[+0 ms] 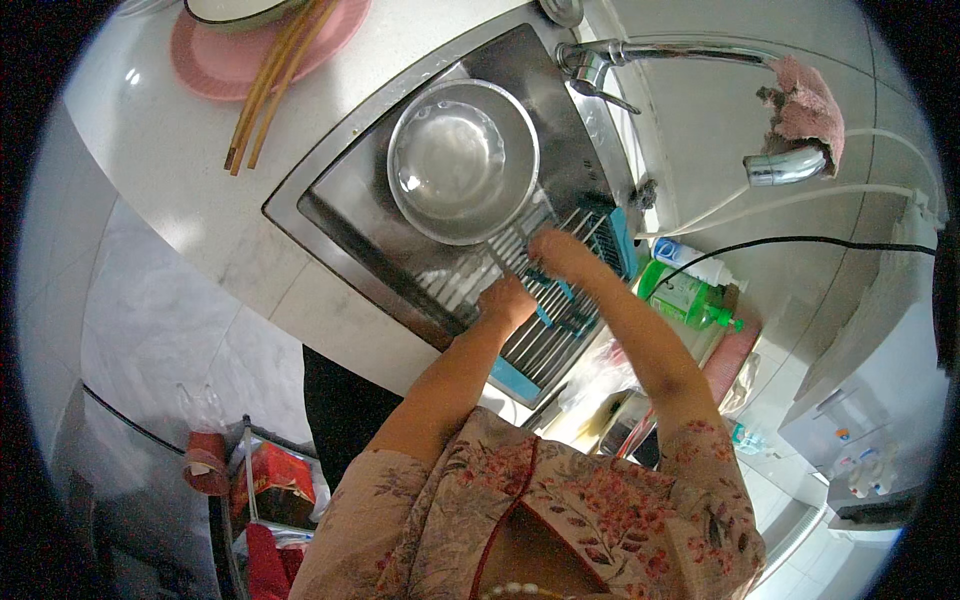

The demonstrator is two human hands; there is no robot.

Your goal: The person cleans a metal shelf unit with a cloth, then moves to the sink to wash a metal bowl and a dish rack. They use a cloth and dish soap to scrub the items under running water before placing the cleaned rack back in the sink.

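Note:
A round metal bowl (pixel 450 161) of water stands in the stainless steel sink (pixel 352 202). Below it lies a blurred pale slatted item (pixel 465 274); its exact kind is unclear. At its lower right edge my left hand (pixel 507 301) is curled closed on it, as is my right hand (pixel 556 253), farther up and to the right. Most fingertips are hidden. Beneath and beside both hands, a metal-barred rack with blue ends (pixel 514 379) spans the right part of the sink.
A chrome faucet (pixel 675 51) with a pink cloth (pixel 802 105) arches at the right. Green (pixel 671 292) and white bottles stand beside the sink. A pink plate (pixel 202 67) with a bowl and wooden chopsticks (pixel 262 97) is at upper left. A bin holding packaging (pixel 277 480) is below left.

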